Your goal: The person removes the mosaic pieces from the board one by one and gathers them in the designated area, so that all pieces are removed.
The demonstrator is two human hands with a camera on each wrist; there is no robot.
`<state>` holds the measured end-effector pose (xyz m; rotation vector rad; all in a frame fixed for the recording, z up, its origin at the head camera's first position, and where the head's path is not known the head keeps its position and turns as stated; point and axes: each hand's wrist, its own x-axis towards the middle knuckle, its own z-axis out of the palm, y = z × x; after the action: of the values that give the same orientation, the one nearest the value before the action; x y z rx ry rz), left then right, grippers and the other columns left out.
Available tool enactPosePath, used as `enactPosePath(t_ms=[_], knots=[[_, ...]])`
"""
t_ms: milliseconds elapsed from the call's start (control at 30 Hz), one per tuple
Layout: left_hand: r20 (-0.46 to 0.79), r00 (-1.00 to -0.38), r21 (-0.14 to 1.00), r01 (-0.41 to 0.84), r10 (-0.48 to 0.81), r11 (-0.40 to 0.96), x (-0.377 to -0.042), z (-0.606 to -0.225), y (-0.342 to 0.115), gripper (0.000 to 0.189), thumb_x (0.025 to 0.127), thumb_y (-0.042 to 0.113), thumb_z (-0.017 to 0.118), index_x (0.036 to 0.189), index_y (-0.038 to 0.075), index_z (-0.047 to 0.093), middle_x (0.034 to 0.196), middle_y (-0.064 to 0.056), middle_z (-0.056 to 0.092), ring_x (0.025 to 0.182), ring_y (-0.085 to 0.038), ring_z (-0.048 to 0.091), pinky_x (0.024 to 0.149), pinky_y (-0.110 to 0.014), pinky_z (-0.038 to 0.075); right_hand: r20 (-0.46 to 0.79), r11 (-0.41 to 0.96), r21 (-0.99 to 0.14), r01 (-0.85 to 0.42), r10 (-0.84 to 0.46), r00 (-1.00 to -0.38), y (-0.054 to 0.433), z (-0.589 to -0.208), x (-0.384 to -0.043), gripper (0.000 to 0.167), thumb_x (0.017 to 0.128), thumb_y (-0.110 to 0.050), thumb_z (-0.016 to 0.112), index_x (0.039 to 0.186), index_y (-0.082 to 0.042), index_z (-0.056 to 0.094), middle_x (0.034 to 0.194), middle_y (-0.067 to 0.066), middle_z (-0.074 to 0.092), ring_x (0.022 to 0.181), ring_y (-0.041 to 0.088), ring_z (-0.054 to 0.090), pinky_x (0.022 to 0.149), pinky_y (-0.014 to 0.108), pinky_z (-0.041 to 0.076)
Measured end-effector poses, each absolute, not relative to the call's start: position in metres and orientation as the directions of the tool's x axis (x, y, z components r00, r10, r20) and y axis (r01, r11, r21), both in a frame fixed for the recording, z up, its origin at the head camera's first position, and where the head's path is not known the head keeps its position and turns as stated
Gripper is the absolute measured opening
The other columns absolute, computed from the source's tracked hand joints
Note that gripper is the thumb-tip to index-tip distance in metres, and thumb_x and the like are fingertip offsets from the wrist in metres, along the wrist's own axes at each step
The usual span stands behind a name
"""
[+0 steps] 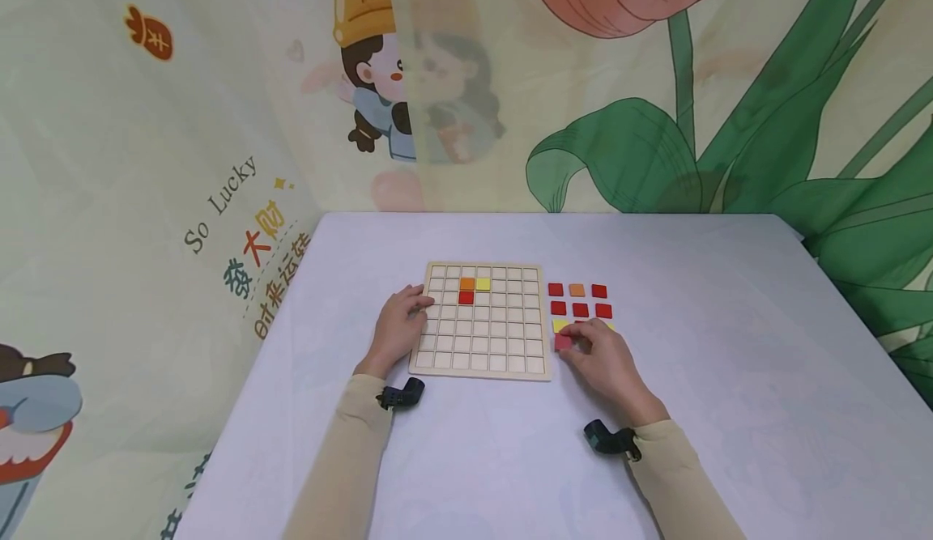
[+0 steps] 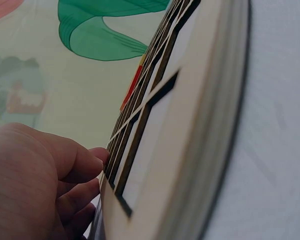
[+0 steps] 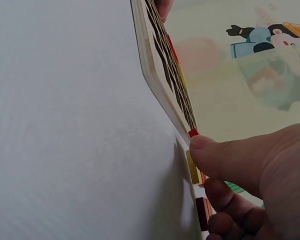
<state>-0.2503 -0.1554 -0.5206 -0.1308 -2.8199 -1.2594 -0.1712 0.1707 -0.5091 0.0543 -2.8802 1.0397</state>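
Observation:
A pale wooden grid board [image 1: 503, 366] lies flat on the table. In its upper left part sit an orange tile [image 1: 467, 284] and a yellow tile [image 1: 483, 284] side by side, with a red tile [image 1: 466, 298] just below the orange one. My left hand [image 1: 397, 325] holds the board's left edge, its fingertips at the rim in the left wrist view. Beside the board's right edge, my right hand [image 1: 601, 362] pinches another red tile [image 1: 562, 342] between thumb and finger. Only a corner of this pinched tile [image 3: 193, 133] shows in the right wrist view.
Loose tiles stand in rows right of the board: red ones [image 1: 580, 310], an orange one [image 1: 577, 290] and yellow ones [image 1: 560, 325]. My right hand partly covers the lowest row. The white-covered table [image 1: 496, 459] meets a printed cloth backdrop [image 1: 466, 188] at its far edge.

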Motion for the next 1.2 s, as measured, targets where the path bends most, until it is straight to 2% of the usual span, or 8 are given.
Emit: enactPosePath(t_ms=[200,733,1200], knots=[[0.093,-0.994,0.744,0.108,0.058,0.659,-0.2493,-0.5198,-0.1553,0.028,0.094,0.007,0.052,0.115,0.006,0.070,0.148,-0.007,0.048,0.145,-0.025,0.028,0.124,-0.036,0.013,0.067,0.771,-0.634,-0.059,-0.021,-0.998,0.1720,-0.5111,-0.1706,0.035,0.081,-0.013,0.080,0.114,-0.008,0.070,0.102,0.007,0.063,0.093,0.024,0.055,0.076,0.034,0.058],[0.092,-0.993,0.742,0.113,0.067,0.660,-0.2498,-0.5203,-0.1558,0.029,0.094,0.007,0.051,0.116,0.007,0.070,0.148,-0.006,0.047,0.146,-0.024,0.027,0.124,-0.034,0.013,0.046,0.780,-0.622,-0.065,-0.046,-0.998,0.1718,-0.5121,-0.1707,0.033,0.083,-0.010,0.077,0.115,-0.006,0.069,0.081,0.003,0.055,0.081,0.020,0.051,0.061,0.026,0.047],[0.091,-0.994,0.744,0.113,0.068,0.659,-0.2516,-0.5229,-0.1565,0.029,0.095,0.009,0.051,0.117,0.008,0.069,0.149,-0.005,0.046,0.146,-0.023,0.027,0.124,-0.034,0.012,0.045,0.777,-0.626,-0.066,-0.049,-0.998,0.1733,-0.5141,-0.1701,0.036,0.083,-0.012,0.077,0.117,-0.006,0.068,0.080,0.002,0.053,0.080,0.020,0.051,0.059,0.025,0.047]])
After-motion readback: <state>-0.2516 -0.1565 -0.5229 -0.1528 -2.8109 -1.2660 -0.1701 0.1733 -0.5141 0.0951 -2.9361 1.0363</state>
